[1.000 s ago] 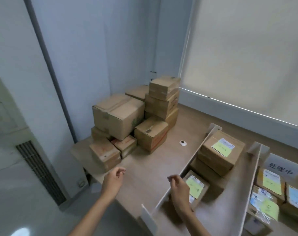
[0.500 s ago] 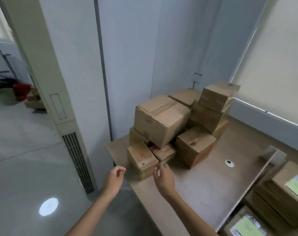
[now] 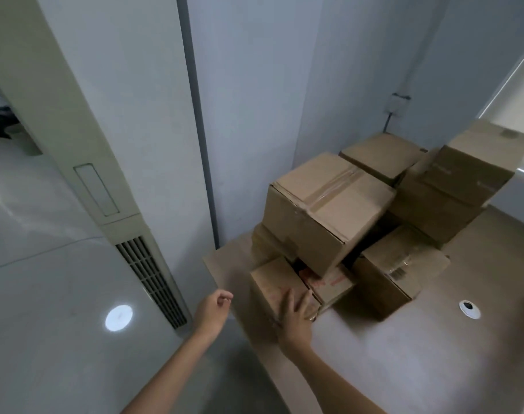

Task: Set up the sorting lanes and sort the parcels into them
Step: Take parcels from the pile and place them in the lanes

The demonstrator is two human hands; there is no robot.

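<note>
Several brown cardboard parcels (image 3: 452, 186) piled on my wooden worktop (image 3: 404, 354), small brown cardboard parcel (image 3: 269, 282) just in front of the big taped carton (image 3: 323, 210), right hand (image 3: 295, 319) with fingers (image 3: 287, 300) laid straight on it, left hand (image 3: 211, 312) loosely curled, holding nothing, left of that carton.

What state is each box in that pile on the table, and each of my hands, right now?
Small front box: closed, on the table.
Large box: taped shut, resting on smaller boxes.
Barcode box: closed, on the table.
Top right box: closed, topmost on its stack.
Right hand: fingers fairly straight, touching the small front box.
Left hand: loosely curled, holding nothing.
</note>
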